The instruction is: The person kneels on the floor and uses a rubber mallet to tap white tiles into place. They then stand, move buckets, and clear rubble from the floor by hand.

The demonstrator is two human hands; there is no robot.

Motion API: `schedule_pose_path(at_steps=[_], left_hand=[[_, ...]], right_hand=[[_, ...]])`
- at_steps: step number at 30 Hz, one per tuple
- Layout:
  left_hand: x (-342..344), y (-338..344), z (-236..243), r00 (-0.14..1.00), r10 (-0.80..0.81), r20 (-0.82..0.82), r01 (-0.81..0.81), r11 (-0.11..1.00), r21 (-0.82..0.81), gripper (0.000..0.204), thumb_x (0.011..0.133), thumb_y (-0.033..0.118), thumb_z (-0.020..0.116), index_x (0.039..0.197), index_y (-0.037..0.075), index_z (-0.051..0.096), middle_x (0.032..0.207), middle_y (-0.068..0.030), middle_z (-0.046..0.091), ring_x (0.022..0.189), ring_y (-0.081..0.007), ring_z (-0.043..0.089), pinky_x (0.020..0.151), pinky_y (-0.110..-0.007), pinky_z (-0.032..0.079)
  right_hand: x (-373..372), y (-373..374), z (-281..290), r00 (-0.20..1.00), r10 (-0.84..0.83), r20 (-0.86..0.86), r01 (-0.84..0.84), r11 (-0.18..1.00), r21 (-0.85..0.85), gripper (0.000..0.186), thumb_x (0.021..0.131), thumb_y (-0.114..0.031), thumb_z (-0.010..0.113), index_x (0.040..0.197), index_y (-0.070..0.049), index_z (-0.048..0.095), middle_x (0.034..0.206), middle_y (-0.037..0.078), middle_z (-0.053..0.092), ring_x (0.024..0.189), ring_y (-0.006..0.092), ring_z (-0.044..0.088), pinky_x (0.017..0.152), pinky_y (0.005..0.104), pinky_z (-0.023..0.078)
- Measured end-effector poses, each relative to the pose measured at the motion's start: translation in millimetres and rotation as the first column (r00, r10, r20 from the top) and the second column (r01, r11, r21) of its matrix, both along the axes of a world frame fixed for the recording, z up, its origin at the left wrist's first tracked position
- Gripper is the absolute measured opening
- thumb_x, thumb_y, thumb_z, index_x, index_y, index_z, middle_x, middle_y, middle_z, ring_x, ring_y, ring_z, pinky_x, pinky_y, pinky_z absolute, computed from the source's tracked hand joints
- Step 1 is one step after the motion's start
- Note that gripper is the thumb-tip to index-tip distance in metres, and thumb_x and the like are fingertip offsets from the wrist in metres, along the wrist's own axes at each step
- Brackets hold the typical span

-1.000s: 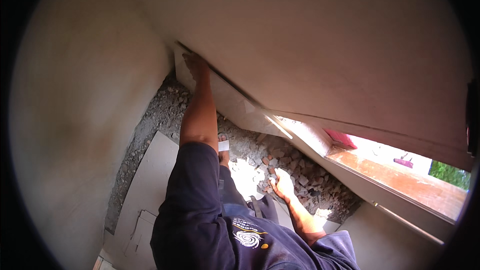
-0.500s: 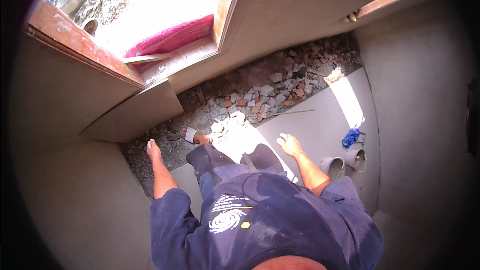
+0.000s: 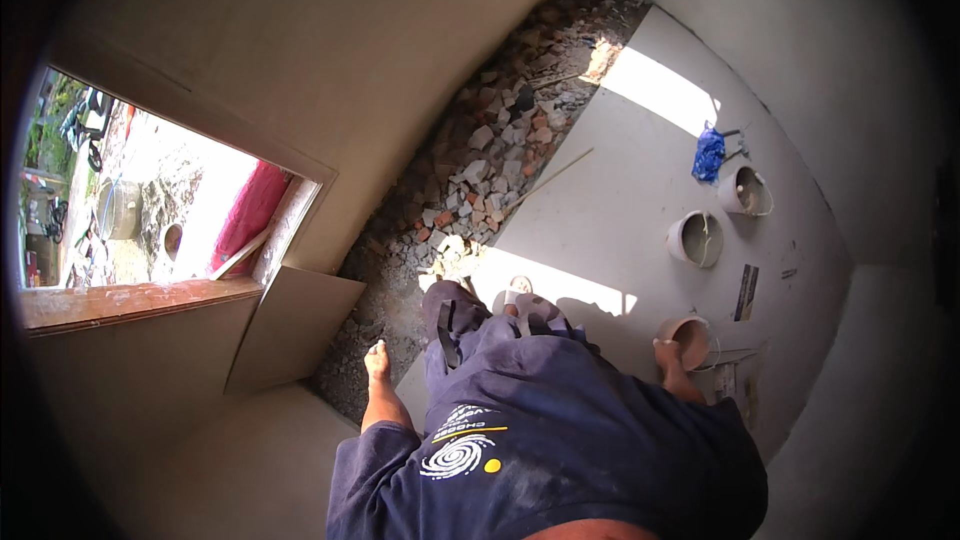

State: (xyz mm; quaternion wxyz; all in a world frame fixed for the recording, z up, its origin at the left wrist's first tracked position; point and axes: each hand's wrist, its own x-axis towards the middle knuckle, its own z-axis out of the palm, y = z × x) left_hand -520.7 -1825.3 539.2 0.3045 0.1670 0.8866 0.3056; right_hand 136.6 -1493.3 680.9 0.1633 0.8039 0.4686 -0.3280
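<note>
**Right hand (image 3: 669,354) at the pale, round plastic bucket (image 3: 692,339)!**

We can't tell whether our fingers grip or merely meet its rim. It looks stiff, light if empty; that firm rim would suit a hold. It's right of the grey-and-orange broken-brick rubble (image 3: 482,172), well apart. Near the rubble's lower end, our bare left hand (image 3: 377,360) shows fingers extended, holding nothing.

A blue bundle (image 3: 708,155) lies on the floor (image 3: 610,210).
</note>
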Motion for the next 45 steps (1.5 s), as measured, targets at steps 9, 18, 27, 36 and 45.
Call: schedule_pose_path(at_steps=[9, 18, 27, 36, 45], left_hand=[[-68, 112, 14, 0.989, -0.086, 0.117, 0.105, 0.981, -0.164, 0.040, 0.096, 0.033, 0.046, 0.102, -0.003, 0.064, 0.098, -0.0186, 0.067, 0.095, -0.0303, 0.062, 0.086, -0.037, 0.046], [1, 316, 63, 0.998, -0.069, -0.006, 0.069, 0.998, -0.006, 0.043, 0.095, 0.036, 0.049, 0.098, -0.004, 0.064, 0.095, -0.0171, 0.066, 0.088, -0.0284, 0.061, 0.080, -0.037, 0.047], [198, 415, 66, 0.975, -0.038, 0.219, 0.135, 0.885, -0.445, 0.046, 0.091, 0.036, 0.047, 0.101, -0.005, 0.066, 0.103, -0.0298, 0.064, 0.100, -0.0423, 0.061, 0.084, -0.043, 0.047], [223, 471, 35, 0.603, -0.784, 0.149, 0.604, 0.327, -0.727, 0.015, 0.084, 0.013, 0.049, 0.091, 0.010, 0.063, 0.081, -0.0154, 0.068, 0.076, -0.0327, 0.067, 0.062, -0.047, 0.052], [155, 908, 88, 0.990, -0.095, 0.104, 0.094, 0.995, 0.017, 0.046, 0.090, 0.035, 0.055, 0.111, -0.006, 0.062, 0.107, -0.0237, 0.066, 0.104, -0.0362, 0.062, 0.090, -0.039, 0.046]], right_hand=[[-116, 32, -1, 0.949, 0.080, -0.304, -0.039, 0.989, 0.141, 0.056, 0.085, -0.041, 0.061, 0.120, 0.004, 0.059, 0.115, 0.026, 0.063, 0.112, 0.0374, 0.059, 0.097, 0.0407, 0.045], [-9, 221, -41, 0.973, 0.071, -0.220, -0.053, 0.994, 0.091, 0.061, 0.084, -0.042, 0.060, 0.124, 0.004, 0.055, 0.120, 0.026, 0.060, 0.115, 0.0390, 0.056, 0.098, 0.0423, 0.044], [-21, 548, 49, 0.899, 0.312, -0.308, -0.189, 0.910, 0.370, 0.058, 0.087, -0.039, 0.059, 0.125, 0.004, 0.054, 0.120, 0.027, 0.060, 0.115, 0.0372, 0.057, 0.097, 0.0415, 0.045], [-151, 754, 45, 0.702, 0.499, -0.509, -0.305, 0.856, 0.418, 0.057, 0.088, -0.038, 0.059, 0.127, 0.003, 0.053, 0.122, 0.026, 0.059, 0.115, 0.0368, 0.057, 0.098, 0.0407, 0.044], [113, 816, -7, 0.975, -0.155, -0.162, 0.179, 0.973, 0.143, 0.045, 0.085, -0.033, 0.063, 0.105, 0.007, 0.064, 0.104, 0.021, 0.068, 0.097, 0.0317, 0.065, 0.086, 0.0402, 0.047]])
